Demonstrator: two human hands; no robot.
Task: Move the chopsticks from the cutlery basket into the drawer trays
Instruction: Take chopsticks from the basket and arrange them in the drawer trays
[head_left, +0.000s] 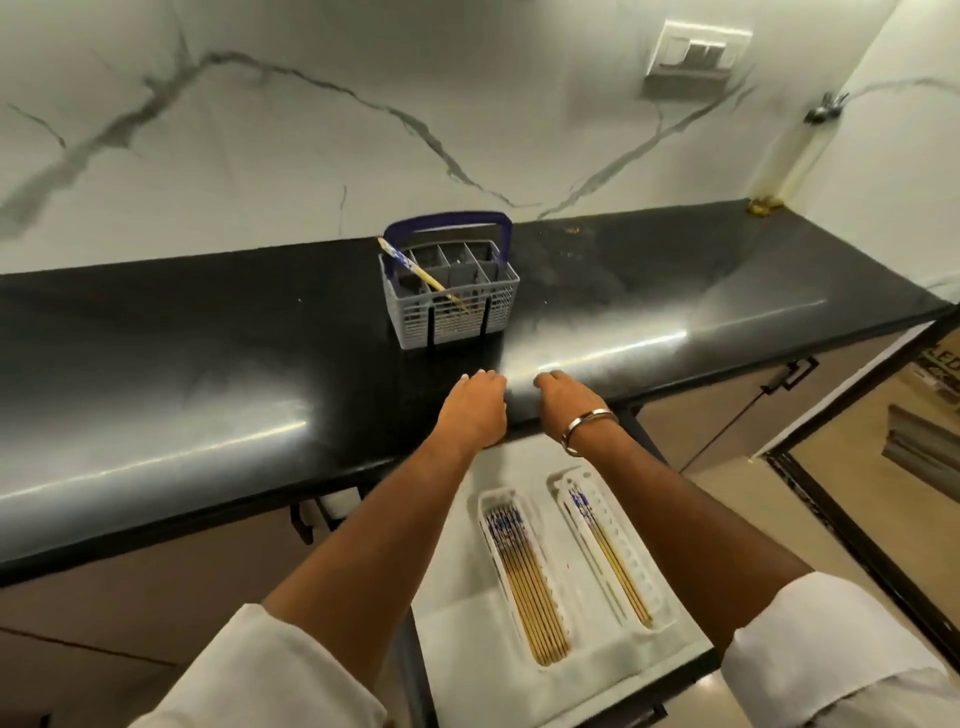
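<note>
We are resting both hands, left hand (475, 402) and right hand (569, 397), loosely curled and empty, on the table (208, 332) in front of the cutlery basket (451, 299); we judge the next move is reaching for its last chopstick (415, 267).

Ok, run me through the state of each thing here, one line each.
cutlery basket: upright on the counter, handle up.
basket chopstick: leaning inside, blue end up.
drawer: open.
left tray: many chopsticks lying flat.
right tray: a few chopsticks.
left hand: empty, at the counter edge.
right hand: empty, at the counter edge.
</note>
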